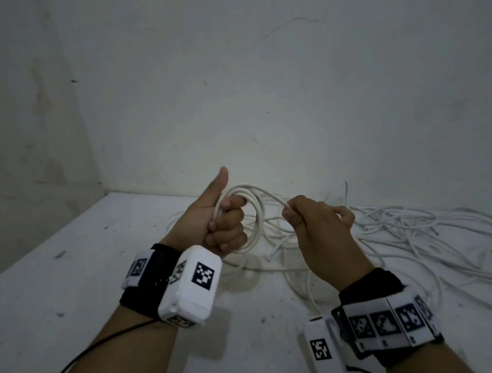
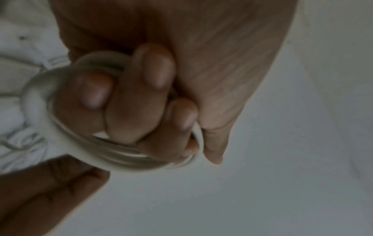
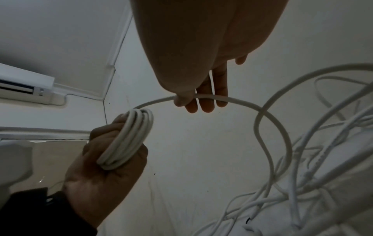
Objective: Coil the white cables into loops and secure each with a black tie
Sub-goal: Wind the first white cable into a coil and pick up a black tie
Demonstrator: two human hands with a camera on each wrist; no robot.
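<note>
White cable coil (image 1: 252,214) sits in left hand (image 1: 212,219), fingers curled round it, thumb up. Right hand (image 1: 318,225) pinches the free strand (image 3: 238,102) feeding the coil. Loose cable tangle (image 1: 398,235) lies toward the counter (image 1: 73,281) right edge.

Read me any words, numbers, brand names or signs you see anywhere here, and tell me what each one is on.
No readable words, numbers or brand names in any view.
Wrist bands: black-and-white square code patterns only, no letters.
Left wrist camera box: the same kind of code squares, no text.
Air conditioner: any marking is too small and blurred to read.
White cables: no print visible.
</note>
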